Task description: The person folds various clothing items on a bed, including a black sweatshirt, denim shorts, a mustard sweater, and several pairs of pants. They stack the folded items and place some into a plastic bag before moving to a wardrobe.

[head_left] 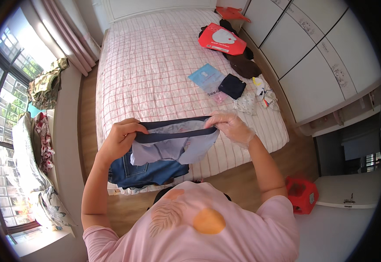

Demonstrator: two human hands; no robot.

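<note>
**Underwear stretched between 2 hands over the bed's edge**

Underwear [173, 144], pale lilac with a dark navy waistband, hangs in front of me, held up above the near edge of the bed [155, 65]. That bed is the biggest thing in sight, covered in a white quilt with a pink check, running away from me toward the headboard. White wardrobe doors [312, 56] line the right side, and pink curtains [68, 35] hang by the bright window on the left.

Down below the garment, folded blue jeans [144, 172] lie on the mattress edge, partly hidden by the hanging fabric. On the window ledge at left, a heap of patterned clothes [44, 89] sits piled up.

Further up the bed, a red packet [222, 39] rests on dark clothing [243, 63]. Nearer, a light blue flat pouch [205, 76] lies just beside a small folded navy item [232, 86], with a few small white pieces near them. A red box [301, 194] sits on the floor at my right.

Now the hands: my left hand [120, 139] is curled shut, pinching the waistband's left end. My right hand [232, 126], in a thin clear glove, pinches the right end, fingers closed on the band. The waistband is pulled taut between them.
</note>
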